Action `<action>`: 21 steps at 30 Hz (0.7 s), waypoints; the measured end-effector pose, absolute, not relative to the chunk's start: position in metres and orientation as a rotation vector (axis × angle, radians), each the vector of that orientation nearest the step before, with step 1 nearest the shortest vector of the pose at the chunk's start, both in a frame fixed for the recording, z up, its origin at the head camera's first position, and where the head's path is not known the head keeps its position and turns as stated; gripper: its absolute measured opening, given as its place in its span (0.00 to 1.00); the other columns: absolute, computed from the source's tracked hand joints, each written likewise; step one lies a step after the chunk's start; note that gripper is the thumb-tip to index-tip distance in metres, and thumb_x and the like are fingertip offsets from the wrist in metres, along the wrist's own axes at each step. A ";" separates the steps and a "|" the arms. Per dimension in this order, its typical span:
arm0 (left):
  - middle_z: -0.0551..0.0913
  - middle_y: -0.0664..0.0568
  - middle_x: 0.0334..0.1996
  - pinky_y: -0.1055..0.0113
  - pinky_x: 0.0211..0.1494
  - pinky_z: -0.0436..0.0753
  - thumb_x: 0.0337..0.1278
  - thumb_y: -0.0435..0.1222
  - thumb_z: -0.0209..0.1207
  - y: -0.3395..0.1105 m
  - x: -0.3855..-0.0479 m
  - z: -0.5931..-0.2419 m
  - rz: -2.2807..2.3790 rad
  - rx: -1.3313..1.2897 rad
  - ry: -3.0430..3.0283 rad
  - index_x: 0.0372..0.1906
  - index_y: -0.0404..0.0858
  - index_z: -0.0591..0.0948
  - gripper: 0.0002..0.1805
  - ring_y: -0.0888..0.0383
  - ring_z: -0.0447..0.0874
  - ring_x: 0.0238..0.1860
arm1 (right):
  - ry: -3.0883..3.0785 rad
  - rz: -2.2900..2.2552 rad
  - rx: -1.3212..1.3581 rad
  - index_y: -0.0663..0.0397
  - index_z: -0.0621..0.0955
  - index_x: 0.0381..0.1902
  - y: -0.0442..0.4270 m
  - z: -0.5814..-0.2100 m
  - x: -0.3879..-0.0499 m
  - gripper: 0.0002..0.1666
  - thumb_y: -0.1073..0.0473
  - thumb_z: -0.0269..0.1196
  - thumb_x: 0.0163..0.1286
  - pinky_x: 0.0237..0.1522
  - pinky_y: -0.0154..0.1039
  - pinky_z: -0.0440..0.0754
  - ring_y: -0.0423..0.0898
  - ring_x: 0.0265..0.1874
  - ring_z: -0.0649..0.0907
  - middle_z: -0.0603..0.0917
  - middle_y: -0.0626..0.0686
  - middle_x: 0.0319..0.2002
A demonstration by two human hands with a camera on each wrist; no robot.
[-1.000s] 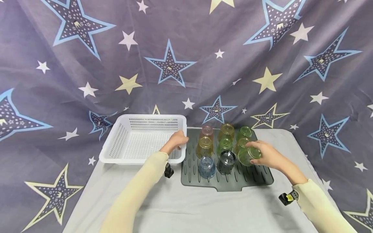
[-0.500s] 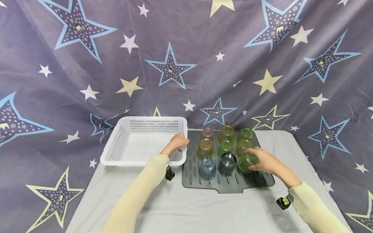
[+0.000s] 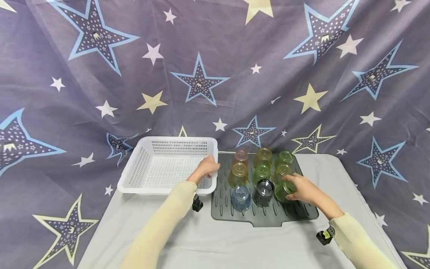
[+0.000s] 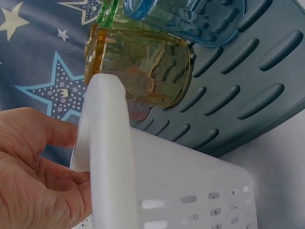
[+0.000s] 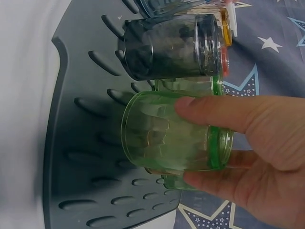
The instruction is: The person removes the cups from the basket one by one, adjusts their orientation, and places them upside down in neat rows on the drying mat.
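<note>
My right hand [image 3: 304,191] holds an upside-down green glass [image 5: 164,131] at the front right of the dark grey drying mat [image 3: 231,213]. In the right wrist view the thumb lies along one side and fingers show on the other. The glass's mouth is at or close to the mat; actual contact cannot be told. Beside it stands an upturned dark grey glass [image 3: 263,192], then a blue glass [image 3: 240,198]. My left hand [image 3: 205,167] grips the right rim of a white plastic basket [image 4: 112,157], its fingers partly hidden behind the rim.
More upturned glasses stand in rows behind: amber [image 3: 239,175], green [image 3: 261,174], yellowish [image 3: 282,172], pink [image 3: 240,157], another amber [image 3: 264,157] and another green [image 3: 284,157]. A pale cloth [image 3: 235,246] covers the table. A starry curtain [image 3: 161,45] hangs behind.
My right hand has lowered the green glass towards the mat's front right, and the glass has gone from tilted to nearly upright, mouth down. The left hand stays at the basket rim.
</note>
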State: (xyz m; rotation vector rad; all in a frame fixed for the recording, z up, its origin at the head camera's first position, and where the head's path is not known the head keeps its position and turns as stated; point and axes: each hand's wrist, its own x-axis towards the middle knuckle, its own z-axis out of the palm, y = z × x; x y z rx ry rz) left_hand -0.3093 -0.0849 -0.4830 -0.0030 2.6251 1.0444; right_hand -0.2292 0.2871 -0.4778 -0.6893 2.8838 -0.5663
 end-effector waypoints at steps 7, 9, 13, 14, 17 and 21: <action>0.75 0.45 0.29 0.51 0.41 0.90 0.70 0.38 0.52 -0.085 -0.308 -0.482 1.031 -0.003 2.633 0.33 0.34 0.74 0.11 0.50 0.82 0.30 | 2.875 -0.520 -0.691 0.64 0.80 0.58 0.283 -0.486 -0.232 0.37 0.64 0.80 0.49 0.51 0.63 0.83 0.67 0.51 0.82 0.82 0.68 0.52; 0.76 0.45 0.29 0.52 0.41 0.90 0.70 0.38 0.52 -0.085 -0.308 -0.481 1.027 -0.003 2.638 0.34 0.34 0.74 0.11 0.50 0.82 0.30 | 2.875 -0.504 -0.701 0.64 0.80 0.57 0.281 -0.488 -0.233 0.36 0.64 0.80 0.48 0.52 0.63 0.82 0.67 0.51 0.82 0.82 0.69 0.51; 0.76 0.45 0.30 0.51 0.42 0.90 0.70 0.37 0.51 -0.085 -0.308 -0.480 1.036 -0.010 2.628 0.36 0.33 0.74 0.10 0.50 0.82 0.31 | 2.880 -0.461 -0.714 0.65 0.80 0.56 0.278 -0.488 -0.234 0.36 0.64 0.80 0.48 0.53 0.64 0.82 0.69 0.52 0.82 0.83 0.70 0.52; 0.76 0.45 0.30 0.50 0.43 0.90 0.70 0.37 0.51 -0.085 -0.308 -0.479 1.041 -0.009 2.621 0.36 0.33 0.74 0.10 0.49 0.82 0.31 | 2.883 -0.450 -0.711 0.66 0.80 0.57 0.278 -0.489 -0.235 0.36 0.63 0.80 0.49 0.54 0.64 0.81 0.70 0.52 0.82 0.83 0.71 0.52; 0.75 0.45 0.30 0.48 0.44 0.90 0.70 0.37 0.51 -0.085 -0.309 -0.479 1.059 -0.011 2.606 0.35 0.34 0.73 0.10 0.49 0.81 0.32 | 2.882 -0.431 -0.707 0.67 0.80 0.57 0.276 -0.489 -0.236 0.36 0.63 0.80 0.49 0.54 0.64 0.81 0.71 0.52 0.82 0.83 0.71 0.52; 0.74 0.46 0.29 0.49 0.44 0.90 0.69 0.36 0.52 -0.084 -0.308 -0.481 1.054 -0.018 2.605 0.33 0.35 0.73 0.09 0.50 0.81 0.31 | 2.870 -0.438 -0.698 0.66 0.80 0.57 0.275 -0.489 -0.235 0.36 0.64 0.79 0.49 0.53 0.64 0.82 0.70 0.51 0.82 0.83 0.71 0.51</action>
